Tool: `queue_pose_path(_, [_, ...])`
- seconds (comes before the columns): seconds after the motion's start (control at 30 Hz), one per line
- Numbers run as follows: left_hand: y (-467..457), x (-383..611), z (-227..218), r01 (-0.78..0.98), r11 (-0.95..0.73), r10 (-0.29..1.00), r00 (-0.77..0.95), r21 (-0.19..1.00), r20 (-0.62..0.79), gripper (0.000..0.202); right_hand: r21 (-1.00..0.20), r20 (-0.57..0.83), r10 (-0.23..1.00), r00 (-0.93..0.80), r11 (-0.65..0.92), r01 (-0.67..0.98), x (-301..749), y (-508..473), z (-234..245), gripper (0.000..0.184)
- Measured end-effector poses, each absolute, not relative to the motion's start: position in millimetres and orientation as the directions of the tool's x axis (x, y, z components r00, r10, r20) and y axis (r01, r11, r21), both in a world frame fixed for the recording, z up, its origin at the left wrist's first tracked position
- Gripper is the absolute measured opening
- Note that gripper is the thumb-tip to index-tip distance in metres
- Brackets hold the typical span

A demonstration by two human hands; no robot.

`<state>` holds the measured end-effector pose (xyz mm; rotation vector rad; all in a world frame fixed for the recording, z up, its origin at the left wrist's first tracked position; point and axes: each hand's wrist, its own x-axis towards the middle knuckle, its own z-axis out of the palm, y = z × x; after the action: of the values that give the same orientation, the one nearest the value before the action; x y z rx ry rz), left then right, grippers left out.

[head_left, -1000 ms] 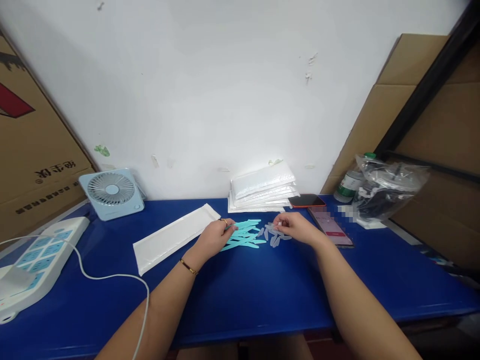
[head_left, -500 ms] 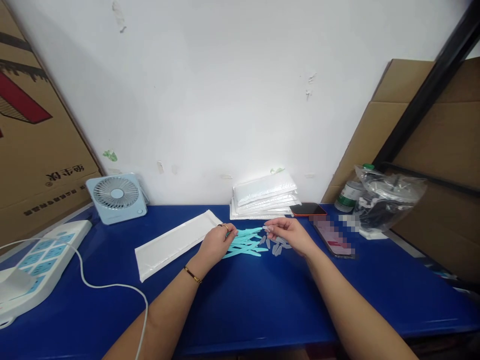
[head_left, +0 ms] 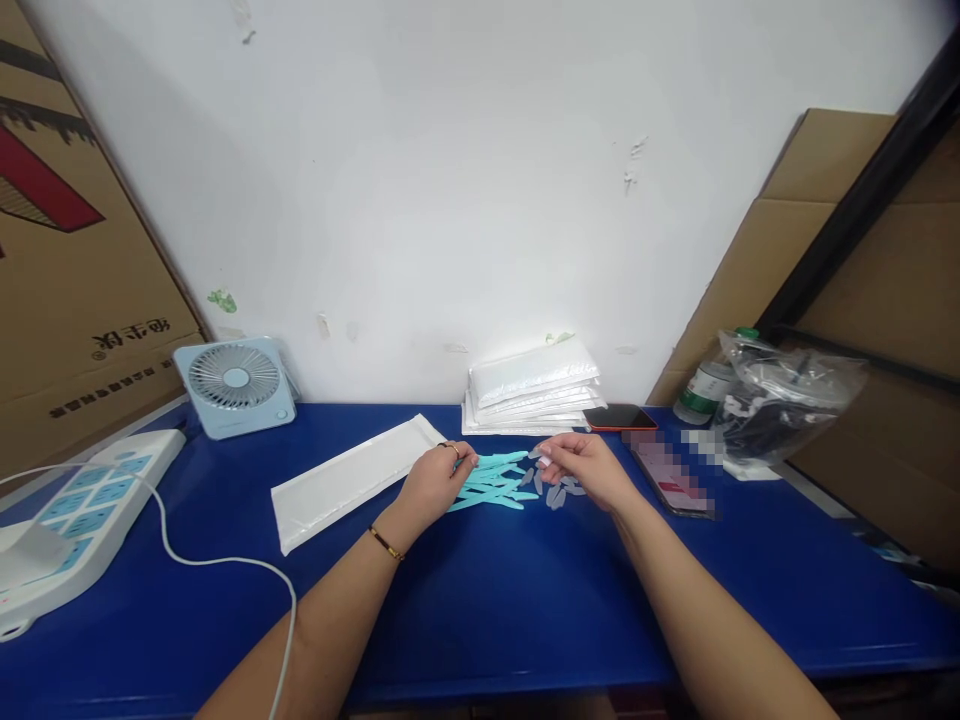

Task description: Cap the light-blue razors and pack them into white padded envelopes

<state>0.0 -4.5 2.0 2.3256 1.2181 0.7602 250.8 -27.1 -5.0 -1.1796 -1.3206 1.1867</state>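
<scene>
My left hand [head_left: 436,485] is closed, thumb and fingers pinching the end of a slim teal eyebrow razor [head_left: 504,459] that points right. Beneath it several more teal razors [head_left: 491,493] lie crossed in a loose pile on the blue table. To their right, my right hand [head_left: 581,465] pinches a small translucent cap [head_left: 535,452] close to the tip of the held razor; whether the two touch is hard to make out. Several similar clear caps [head_left: 556,497] are scattered under the right fingers, partly hidden by them.
A white padded envelope [head_left: 352,485] lies left of the pile; more envelopes [head_left: 532,385] are stacked by the wall. Phones [head_left: 621,417], a bottle [head_left: 701,390] and a bagged item [head_left: 780,410] stand right. A fan [head_left: 236,385], power strip [head_left: 97,510] and cable [head_left: 217,562] occupy the left.
My right hand has shifted slightly right, with the cap a little farther from the razor's tip. My left hand keeps its hold. The view has tilted slightly.
</scene>
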Motion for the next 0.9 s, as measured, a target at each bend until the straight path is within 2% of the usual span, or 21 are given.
queue_pose_path(0.23, [-7, 7, -1, 0.61, -0.574, 0.813, 0.506, 0.547, 0.288, 0.029, -0.993, 0.025, 0.987, -0.156, 0.043, 0.112, 238, -30, -5, 0.036])
queue_pose_path(0.37, [-13, 10, -3, 0.616, -0.554, 0.819, 0.524, 0.561, 0.233, 0.031, -0.969, -0.029, 0.975, -0.219, 0.026, 0.244, 238, -32, -4, 0.038])
queue_pose_path(0.47, [-21, 10, -3, 0.649, -0.548, 0.81, 0.569, 0.528, 0.14, 0.029, -0.889, 0.034, 0.973, -0.229, 0.134, 0.438, 253, -32, -1, 0.034])
queue_pose_path(0.53, [-27, 10, -3, 0.666, -0.555, 0.791, 0.607, 0.499, 0.07, 0.025, -0.792, 0.13, 0.962, -0.241, 0.247, 0.558, 266, -31, 0, 0.024])
queue_pose_path(0.6, [-30, 10, -3, 0.674, -0.56, 0.772, 0.635, 0.482, 0.009, 0.021, -0.701, 0.163, 0.946, -0.281, 0.311, 0.642, 277, -30, -1, 0.013])
queue_pose_path(0.67, [-29, 10, -3, 0.689, -0.564, 0.779, 0.626, 0.456, 0.017, 0.018, -0.65, 0.132, 0.942, -0.31, 0.318, 0.69, 283, -29, -4, 0.009])
queue_pose_path(0.8, [-19, 8, -4, 0.748, -0.556, 0.824, 0.552, 0.361, 0.126, 0.019, -0.616, 0.074, 0.934, -0.35, 0.319, 0.721, 280, -25, -13, 0.009])
queue_pose_path(0.9, [-12, 6, -8, 0.76, -0.559, 0.821, 0.564, 0.333, 0.09, 0.016, -0.606, 0.078, 0.921, -0.382, 0.348, 0.715, 276, -23, -18, 0.008])
